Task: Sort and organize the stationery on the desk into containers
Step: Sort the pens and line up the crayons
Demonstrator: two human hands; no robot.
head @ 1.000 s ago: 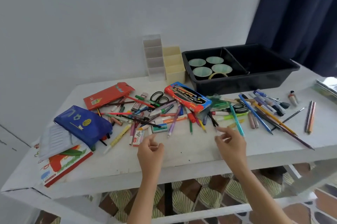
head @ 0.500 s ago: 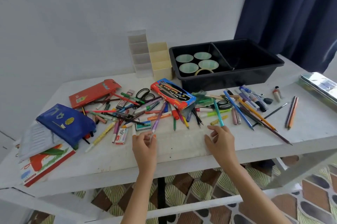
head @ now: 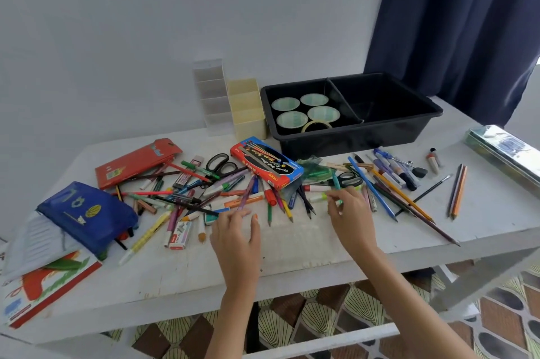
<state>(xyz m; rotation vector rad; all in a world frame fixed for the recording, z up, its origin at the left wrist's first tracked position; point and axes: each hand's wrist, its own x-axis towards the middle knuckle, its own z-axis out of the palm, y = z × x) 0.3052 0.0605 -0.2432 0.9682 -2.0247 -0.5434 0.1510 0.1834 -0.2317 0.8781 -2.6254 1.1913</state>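
Barely begun: tape rolls (head: 292,120) in black tray (head: 432,109), pen pile (head: 201,196) unsorted. Left hand (head: 236,237) loose, empty; right hand (head: 352,217) at teal pen (head: 335,181), grip unclear.

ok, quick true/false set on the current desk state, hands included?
1. The tape rolls sit in the left compartment of the black bin. True.
2. Both scissors are in the bin. False: both lie on the desk among pens.
3. The blue pouch lies at the desk's left end. True.
4. The left hand holds the red-blue pencil box. False: the box lies on the desk beyond the hand, untouched.
5. The right hand has its fingertips at the pen pile. True.
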